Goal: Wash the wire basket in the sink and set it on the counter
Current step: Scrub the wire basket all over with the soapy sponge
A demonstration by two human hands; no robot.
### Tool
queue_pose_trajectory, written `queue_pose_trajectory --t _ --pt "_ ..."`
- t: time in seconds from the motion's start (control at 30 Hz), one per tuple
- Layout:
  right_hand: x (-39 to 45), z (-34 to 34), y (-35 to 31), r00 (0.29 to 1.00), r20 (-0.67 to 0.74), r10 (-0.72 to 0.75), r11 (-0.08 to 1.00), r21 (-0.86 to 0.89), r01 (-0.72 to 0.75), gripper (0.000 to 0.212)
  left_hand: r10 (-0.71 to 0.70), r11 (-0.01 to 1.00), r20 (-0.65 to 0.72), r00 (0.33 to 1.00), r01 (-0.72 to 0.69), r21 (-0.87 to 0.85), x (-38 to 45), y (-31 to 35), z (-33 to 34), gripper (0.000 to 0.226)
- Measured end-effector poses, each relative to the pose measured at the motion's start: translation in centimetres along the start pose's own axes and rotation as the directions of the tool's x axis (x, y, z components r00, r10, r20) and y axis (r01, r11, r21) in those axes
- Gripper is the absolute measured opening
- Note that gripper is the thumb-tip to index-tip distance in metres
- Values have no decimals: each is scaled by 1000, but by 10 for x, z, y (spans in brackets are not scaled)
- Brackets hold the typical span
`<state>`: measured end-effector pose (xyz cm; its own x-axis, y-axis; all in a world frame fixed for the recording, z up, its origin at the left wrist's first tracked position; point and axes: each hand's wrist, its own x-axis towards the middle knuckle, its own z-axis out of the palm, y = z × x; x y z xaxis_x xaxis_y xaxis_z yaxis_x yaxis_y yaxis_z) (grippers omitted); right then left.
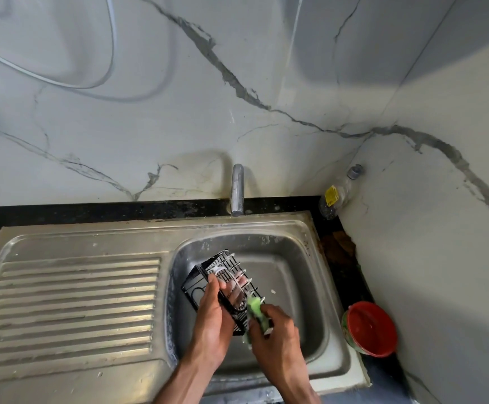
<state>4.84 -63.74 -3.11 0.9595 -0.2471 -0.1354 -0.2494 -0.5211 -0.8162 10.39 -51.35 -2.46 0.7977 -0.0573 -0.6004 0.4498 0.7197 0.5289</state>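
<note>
While both forearms reach in from the near edge, the left hand (211,307) curls round the long side of the black wire basket (223,284), thumb on top, holding it tilted above the steel sink (319,287); the right hand (275,325) pinches a soapy green sponge (256,312) against the basket's near end; thin rods and white suds show across its grid; left of the bowl lies the ribbed, dull-metal drainboard (74,298); to the right a round red lid (371,328) sits on the dark counter (351,275); beyond, a curved chrome tap (237,189), a clear plastic bottle (339,193) in the corner, then grey-veined marble wall (179,112).
</note>
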Motion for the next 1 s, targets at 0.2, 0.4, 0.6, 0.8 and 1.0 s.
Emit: queue_pose_trajectory --t 0.2,0.4,0.6,0.8,1.0 --pt "0 -4 -5 993 10 -117 993 23 116 15 -16 996 16 1000 17 -87 6 5 -1 36" --pt "1 -1 -11 939 -1 -344 938 -42 344 34 -88 996 56 995 88 1 -3 10 -4 92" --pt "27 15 -49 931 74 -359 927 -93 364 35 -176 984 144 974 180 -15 -13 8 -6 110" --pt "85 29 -75 914 210 -348 882 -256 395 36 -113 993 206 972 104 55 -17 7 -9 111" --pt "141 17 -72 922 352 -163 778 -528 339 37 -81 993 169 982 65 98 -3 9 -8 91"
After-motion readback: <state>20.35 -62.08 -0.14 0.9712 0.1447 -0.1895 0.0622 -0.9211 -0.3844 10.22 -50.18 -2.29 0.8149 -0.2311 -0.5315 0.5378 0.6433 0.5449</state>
